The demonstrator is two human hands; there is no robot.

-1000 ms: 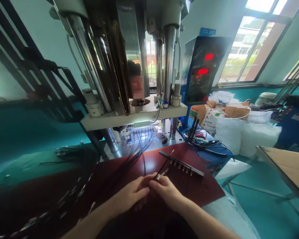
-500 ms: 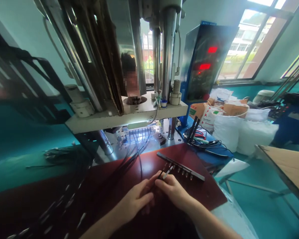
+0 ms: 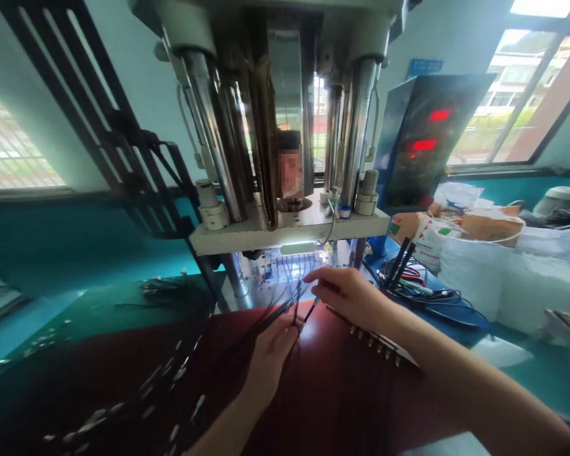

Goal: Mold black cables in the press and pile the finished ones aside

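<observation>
My left hand (image 3: 273, 345) is closed around thin dark cable (image 3: 308, 311) low over the red-brown tabletop, fingers pressed together. The piece stands up from that grip, and its pale upper end meets the fingers of my right hand (image 3: 344, 292). Those fingers are curled, the index reaching left toward the cables (image 3: 278, 294) that run out of the lit press opening. Beneath my right forearm lies a dark metal bar (image 3: 401, 350) with several small metal plugs along its near edge, partly covered by the arm.
The press's pale plate (image 3: 289, 235) spans ahead between steel columns. A control box (image 3: 432, 139) with red displays stands right, near a blue surface with cables and tools (image 3: 408, 285). Cable bundles (image 3: 171, 291) lie left. White sacks (image 3: 470, 266) stand right. Another person (image 3: 289, 168) is behind the press.
My hands have come apart. The right has moved up and forward toward the press, over the bar, while the left stays low with cable. The view has turned left.
</observation>
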